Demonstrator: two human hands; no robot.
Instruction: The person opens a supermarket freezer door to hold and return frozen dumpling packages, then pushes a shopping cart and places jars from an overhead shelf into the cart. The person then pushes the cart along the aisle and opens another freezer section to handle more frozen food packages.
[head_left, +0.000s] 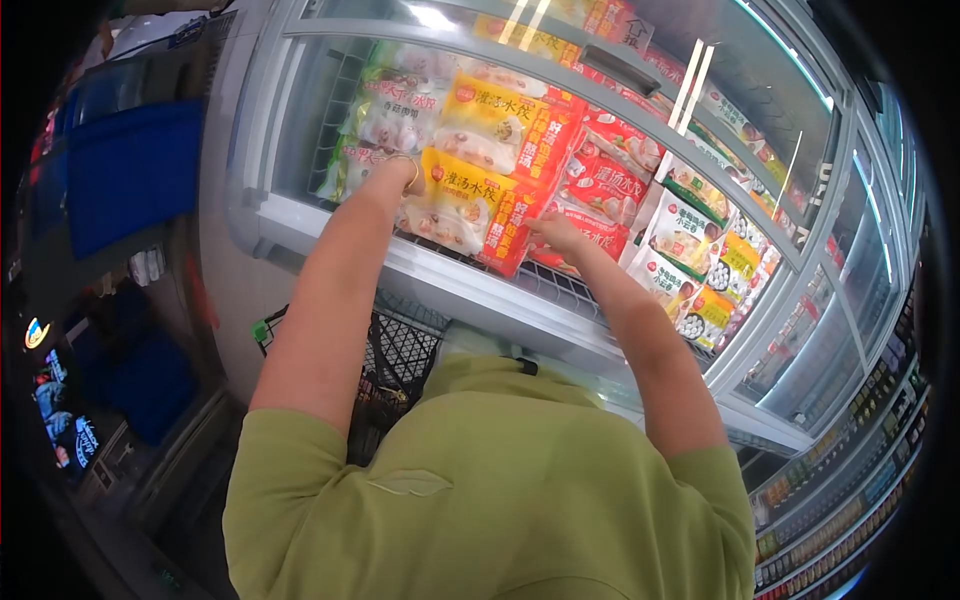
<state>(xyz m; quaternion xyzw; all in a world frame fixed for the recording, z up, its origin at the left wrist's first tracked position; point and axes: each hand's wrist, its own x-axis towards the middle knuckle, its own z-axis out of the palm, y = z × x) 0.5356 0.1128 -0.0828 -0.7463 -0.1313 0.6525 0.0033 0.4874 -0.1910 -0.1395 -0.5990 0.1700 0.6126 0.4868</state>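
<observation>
A yellow-and-red bag of frozen dumplings point(462, 205) lies at the front of an open chest freezer, on top of the wire rack. My left hand point(402, 176) is at the bag's left edge, its fingers closed there and partly hidden. At the right edge, my right hand point(556, 232) grips the red side with curled fingers. Just behind is a similar yellow bag point(488, 115). Red dumpling bags point(605, 180) are stacked to the right of it, and green-and-white bags point(395, 110) stand to the left.
White-and-green packets point(682, 235) fill the freezer's right part. The freezer's front rim point(480, 290) runs below my forearms, and a glass lid with a handle point(625, 68) is above. A black basket point(400, 345) hangs near my body. Stocked shelves point(850, 490) stand at far right.
</observation>
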